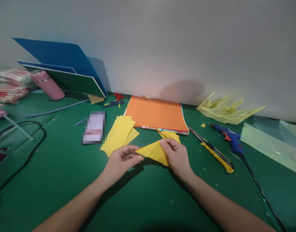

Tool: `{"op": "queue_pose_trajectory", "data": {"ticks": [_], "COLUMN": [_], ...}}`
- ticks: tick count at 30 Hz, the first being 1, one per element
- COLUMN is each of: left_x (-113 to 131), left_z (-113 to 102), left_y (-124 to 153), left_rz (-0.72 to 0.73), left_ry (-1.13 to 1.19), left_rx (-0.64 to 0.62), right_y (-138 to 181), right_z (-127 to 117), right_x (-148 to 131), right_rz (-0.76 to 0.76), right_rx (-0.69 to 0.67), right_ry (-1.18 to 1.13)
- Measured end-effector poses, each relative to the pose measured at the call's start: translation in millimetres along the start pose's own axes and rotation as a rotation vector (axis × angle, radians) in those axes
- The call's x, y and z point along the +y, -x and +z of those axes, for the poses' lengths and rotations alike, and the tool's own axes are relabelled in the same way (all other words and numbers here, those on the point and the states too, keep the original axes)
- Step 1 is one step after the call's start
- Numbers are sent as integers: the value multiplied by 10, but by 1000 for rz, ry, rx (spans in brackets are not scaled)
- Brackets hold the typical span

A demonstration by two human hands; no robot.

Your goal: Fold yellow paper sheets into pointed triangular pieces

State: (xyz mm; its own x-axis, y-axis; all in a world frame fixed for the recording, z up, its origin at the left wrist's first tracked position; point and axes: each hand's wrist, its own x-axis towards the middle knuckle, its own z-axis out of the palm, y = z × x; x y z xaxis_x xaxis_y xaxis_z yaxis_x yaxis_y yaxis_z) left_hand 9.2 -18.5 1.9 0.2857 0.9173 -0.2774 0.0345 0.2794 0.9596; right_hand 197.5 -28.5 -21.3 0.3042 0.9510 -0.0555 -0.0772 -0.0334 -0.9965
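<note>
Between my hands, above the green tabletop, is a folded piece of yellow paper (152,153), shaped like a pointed triangle with creases fanning across it. My right hand (178,158) pinches its wide end between thumb and fingers. At the narrow tip, my left hand (124,161) has its fingers curled and thumb stretched along, with the tip lying between them. Just behind my left hand lie yellow paper strips (120,130) in a loose stack. More yellow paper pieces (171,134) lie behind my right hand, partly hidden by it.
Orange sheets (155,112) top a paper stack at the back. To the right lie a yellow utility knife (217,158), a blue glue gun (231,138) with its cord, and a spiky pale-yellow paper piece (227,109). Leftward are a phone (94,127), a pink bottle (48,85) and leaning boards (63,54).
</note>
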Motion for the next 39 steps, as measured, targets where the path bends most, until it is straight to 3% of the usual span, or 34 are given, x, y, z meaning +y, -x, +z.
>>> {"op": "queue_pose_trajectory", "data": {"ticks": [7, 16, 23, 27, 31, 34, 39], "left_x": [-10, 42, 16, -17, -13, 8, 8], "left_z": [-27, -82, -63, -20, -60, -99, -124], "left_y": [-19, -34, -9, -12, -51, -84, -104], "left_rz": [28, -68, 27, 70, 78, 73, 79], "left_ry": [-84, 22, -169, -332, -341, -250, -238], "left_rx": [15, 1, -60, -124, 6, 96, 132], "right_y": [16, -3, 52, 79, 34, 12, 28], "right_z": [-15, 8, 11, 40, 17, -14, -43], "right_x": [2, -4, -35, -2, 31, 29, 6], "right_rz": [-58, -71, -176, -146, -66, -21, -20], "right_rx": [-40, -27, -134, -233, -360, -401, -492], "right_ry": [90, 123, 247, 228, 101, 138, 209]}}
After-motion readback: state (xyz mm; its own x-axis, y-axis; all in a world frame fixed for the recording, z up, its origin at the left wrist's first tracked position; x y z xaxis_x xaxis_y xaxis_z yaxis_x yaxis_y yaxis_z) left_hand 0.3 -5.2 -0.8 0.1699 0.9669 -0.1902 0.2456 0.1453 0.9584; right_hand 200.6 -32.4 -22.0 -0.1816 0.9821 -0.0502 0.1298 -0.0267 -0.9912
